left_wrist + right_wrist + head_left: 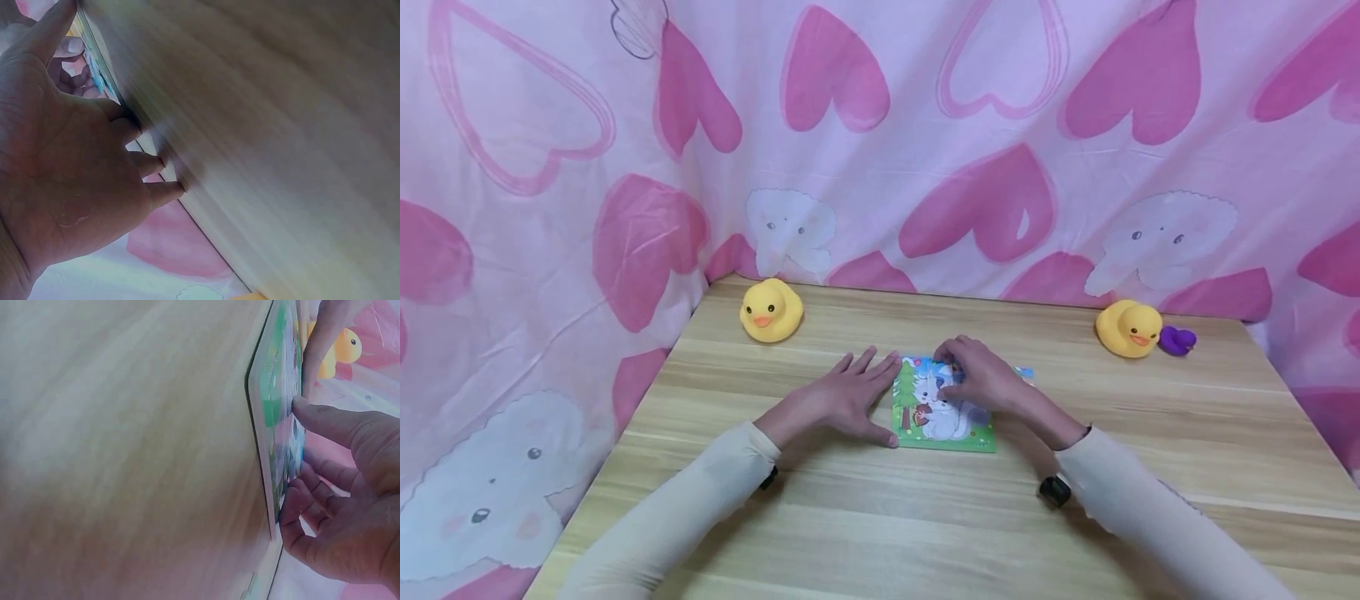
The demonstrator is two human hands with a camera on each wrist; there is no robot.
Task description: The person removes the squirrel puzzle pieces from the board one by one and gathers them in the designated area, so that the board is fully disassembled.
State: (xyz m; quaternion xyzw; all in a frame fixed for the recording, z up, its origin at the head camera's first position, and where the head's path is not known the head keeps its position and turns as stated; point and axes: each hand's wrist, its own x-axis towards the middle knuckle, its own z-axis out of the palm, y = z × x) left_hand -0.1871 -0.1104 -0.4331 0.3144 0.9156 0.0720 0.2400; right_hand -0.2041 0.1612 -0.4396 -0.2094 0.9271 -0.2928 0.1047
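Watching remotely: left hand (842,402) splayed wide at left edge of cartoon puzzle board (940,435), flat on wooden table (887,525), I'd guess to stop it sliding; right hand (988,379) bent over board, thumb touching; I cannot tell if its fingers pinch anything

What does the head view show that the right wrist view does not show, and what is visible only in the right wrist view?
Only the head view shows the small purple duck and both cream sleeves.

Only the right wrist view shows the palm side of the right hand.

Both views share the right hand itself, the picture board, at least part of the left hand, the wooden table, the pink cloth and a yellow duck.
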